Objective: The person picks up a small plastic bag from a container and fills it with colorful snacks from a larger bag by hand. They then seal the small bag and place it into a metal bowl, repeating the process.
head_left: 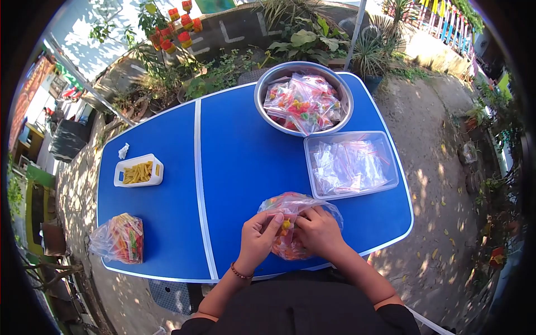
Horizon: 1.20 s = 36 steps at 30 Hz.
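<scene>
My left hand (258,237) pinches a small clear zip bag (287,210) between thumb and fingers, near the table's front edge. Something yellow shows through the plastic beside my thumb. Beneath both hands lies a larger clear plastic bag (293,253) of red, orange and green pieces, its loose mouth spread to the right. My right hand (321,230) is closed, with curled fingers at the small bag's right side; its fingertips are hidden, so what they hold cannot be made out.
On the blue table (251,167), a steel bowl (260,106) holds filled zip bags. A clear plastic box (395,177) of flat zip bags stands in front of it. Leftward are a white basket (119,174) of yellow tube-like pieces, crumpled tissue (123,150) and another colourful bag (127,240).
</scene>
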Each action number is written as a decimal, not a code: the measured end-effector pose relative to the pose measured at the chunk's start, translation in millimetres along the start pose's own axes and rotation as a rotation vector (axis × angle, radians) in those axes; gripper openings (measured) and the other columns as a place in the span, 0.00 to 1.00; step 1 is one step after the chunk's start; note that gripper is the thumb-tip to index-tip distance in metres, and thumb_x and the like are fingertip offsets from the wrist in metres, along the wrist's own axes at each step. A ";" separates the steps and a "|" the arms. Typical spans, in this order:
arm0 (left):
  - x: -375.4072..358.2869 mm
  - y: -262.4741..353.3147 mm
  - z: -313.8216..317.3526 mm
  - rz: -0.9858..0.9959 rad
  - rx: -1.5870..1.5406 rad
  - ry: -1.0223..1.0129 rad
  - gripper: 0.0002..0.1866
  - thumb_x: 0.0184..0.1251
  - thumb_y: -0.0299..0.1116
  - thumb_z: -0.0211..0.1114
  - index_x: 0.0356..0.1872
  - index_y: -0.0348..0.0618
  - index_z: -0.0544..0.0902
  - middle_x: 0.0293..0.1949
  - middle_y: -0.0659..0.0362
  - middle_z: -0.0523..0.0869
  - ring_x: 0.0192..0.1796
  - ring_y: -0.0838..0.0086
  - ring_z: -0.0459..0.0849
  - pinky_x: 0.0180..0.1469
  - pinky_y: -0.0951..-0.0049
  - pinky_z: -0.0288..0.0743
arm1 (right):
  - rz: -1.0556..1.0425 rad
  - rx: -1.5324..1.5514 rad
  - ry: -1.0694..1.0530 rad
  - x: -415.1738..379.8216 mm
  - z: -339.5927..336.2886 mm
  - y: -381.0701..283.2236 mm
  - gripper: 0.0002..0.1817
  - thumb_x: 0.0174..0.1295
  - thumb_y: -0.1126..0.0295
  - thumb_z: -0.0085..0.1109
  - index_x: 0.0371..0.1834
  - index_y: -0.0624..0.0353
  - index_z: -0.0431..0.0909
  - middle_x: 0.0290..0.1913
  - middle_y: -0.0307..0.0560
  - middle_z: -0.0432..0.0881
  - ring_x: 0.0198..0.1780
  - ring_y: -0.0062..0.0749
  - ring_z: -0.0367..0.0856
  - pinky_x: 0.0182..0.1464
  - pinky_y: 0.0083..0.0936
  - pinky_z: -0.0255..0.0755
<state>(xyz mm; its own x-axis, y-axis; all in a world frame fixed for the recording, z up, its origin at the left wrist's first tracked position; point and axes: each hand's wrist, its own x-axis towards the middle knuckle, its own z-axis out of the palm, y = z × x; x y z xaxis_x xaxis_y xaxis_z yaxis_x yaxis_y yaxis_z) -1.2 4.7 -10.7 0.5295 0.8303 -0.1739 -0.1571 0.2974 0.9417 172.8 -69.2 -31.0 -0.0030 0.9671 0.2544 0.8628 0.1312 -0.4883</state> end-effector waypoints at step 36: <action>-0.2 0.0 -0.1 0.030 0.253 -0.162 0.11 0.69 0.22 0.71 0.49 0.29 0.84 0.43 0.52 0.91 0.47 0.75 0.90 0.51 0.76 0.86 | 0.306 0.742 0.061 3.0 -51.8 -0.8 0.08 0.60 0.80 0.65 0.43 0.64 0.86 0.39 0.45 0.84 0.41 0.23 0.86 0.42 0.21 0.82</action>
<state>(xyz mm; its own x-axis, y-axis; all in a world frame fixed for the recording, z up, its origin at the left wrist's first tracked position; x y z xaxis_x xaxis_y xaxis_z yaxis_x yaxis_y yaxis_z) -1.4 4.6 -10.8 0.6569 0.7450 -0.1162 0.0272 0.1306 0.9911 198.3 -77.7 13.5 0.2256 0.9727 0.0541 0.2601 -0.0066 -0.9656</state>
